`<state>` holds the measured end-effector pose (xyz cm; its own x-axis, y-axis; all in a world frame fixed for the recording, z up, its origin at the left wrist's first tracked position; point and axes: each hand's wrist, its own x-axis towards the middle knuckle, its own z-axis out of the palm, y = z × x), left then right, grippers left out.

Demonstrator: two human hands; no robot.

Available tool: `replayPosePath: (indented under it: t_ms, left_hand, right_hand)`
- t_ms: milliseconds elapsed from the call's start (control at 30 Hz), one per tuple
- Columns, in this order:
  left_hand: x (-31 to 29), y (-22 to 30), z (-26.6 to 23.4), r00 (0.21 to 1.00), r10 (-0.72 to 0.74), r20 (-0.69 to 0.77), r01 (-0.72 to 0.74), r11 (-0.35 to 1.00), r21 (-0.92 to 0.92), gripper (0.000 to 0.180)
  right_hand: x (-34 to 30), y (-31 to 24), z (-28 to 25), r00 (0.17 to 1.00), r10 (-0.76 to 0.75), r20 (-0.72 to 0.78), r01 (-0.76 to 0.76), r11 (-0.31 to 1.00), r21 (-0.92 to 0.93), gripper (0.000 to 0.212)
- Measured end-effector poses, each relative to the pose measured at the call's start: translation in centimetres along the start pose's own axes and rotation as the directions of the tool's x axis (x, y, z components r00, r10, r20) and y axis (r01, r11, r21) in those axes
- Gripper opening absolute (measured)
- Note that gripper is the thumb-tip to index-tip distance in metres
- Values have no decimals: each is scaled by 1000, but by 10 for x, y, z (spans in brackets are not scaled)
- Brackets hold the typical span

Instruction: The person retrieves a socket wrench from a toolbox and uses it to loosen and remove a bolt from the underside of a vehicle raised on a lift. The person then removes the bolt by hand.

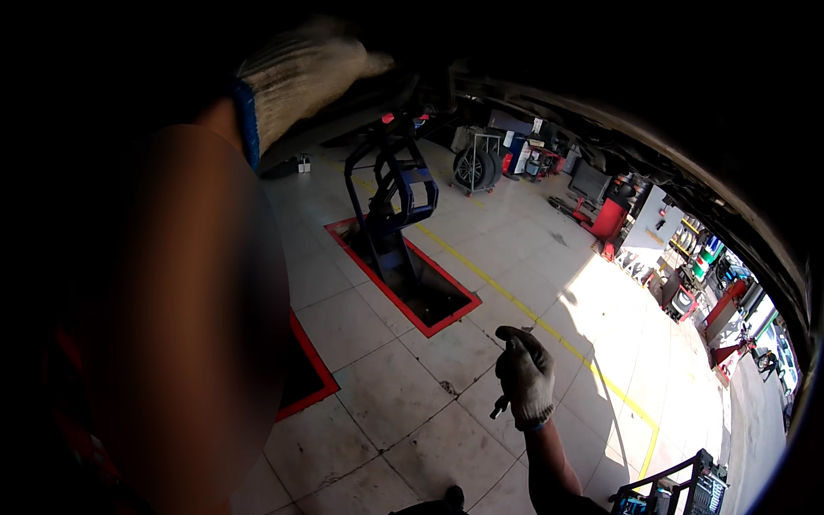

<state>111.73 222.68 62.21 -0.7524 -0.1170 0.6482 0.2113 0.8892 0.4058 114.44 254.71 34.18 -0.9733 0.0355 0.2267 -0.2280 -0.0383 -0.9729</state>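
Note:
My left hand point(305, 75) is raised at the upper left, in an off-white knit glove with a blue cuff. It reaches up to the dark vehicle underside point(704, 167); its fingertips are blurred and lost in shadow, so what they touch is hidden. Lower and to the right, my right hand point(525, 378) hangs in front of me above the floor, in a soiled glove with dark fingers. Its fingers are curled closed around a slim dark metal tool point(498, 408), of which a short end sticks out beside the wrist; the tool's kind cannot be made out.
A dark blue lift frame point(403, 193) rises from a red-edged floor pit point(463, 309). Another red-edged pit point(324, 390) lies nearer, left. Wheels on a trolley point(475, 167) and a red machine point(611, 219) stand farther off. A tool cart point(657, 498) is at the lower right.

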Motion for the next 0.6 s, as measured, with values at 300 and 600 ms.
replayPosePath:
  t_ms: [300,600]
  left_hand:
    - [-38,32,-8,962,197,-186,-206,978,-26,49]
    - [-14,37,23,967,256,-12,-241,922,304,65]
  right_hand:
    - [-1,4,-3,999,-29,21,29,999,17,32]
    - [1,7,-5,1000,17,-21,-17,1000,16,29]
